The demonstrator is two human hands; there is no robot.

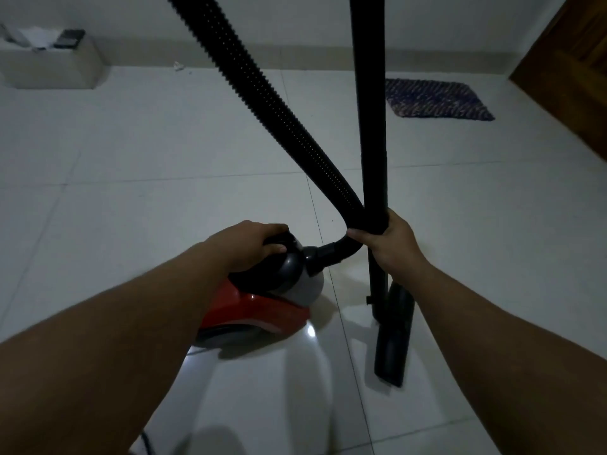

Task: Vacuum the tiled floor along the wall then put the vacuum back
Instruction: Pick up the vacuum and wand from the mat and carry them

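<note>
A red and grey canister vacuum [262,310] sits on the white tiled floor [164,152] in front of me. My left hand [253,243] grips the black carry handle on top of the canister. My right hand [391,243] is closed around the upright black wand [369,93] together with the ribbed black hose [262,93], which loops up out of view from the canister's front socket. The black floor nozzle [392,339] rests on the tiles below my right hand.
A dark blue patterned mat [437,98] lies near the far wall. A brown wooden door [568,67] stands at the right. A low beige box [49,65] with papers on top sits at the far left. A small white scrap [178,65] lies by the skirting.
</note>
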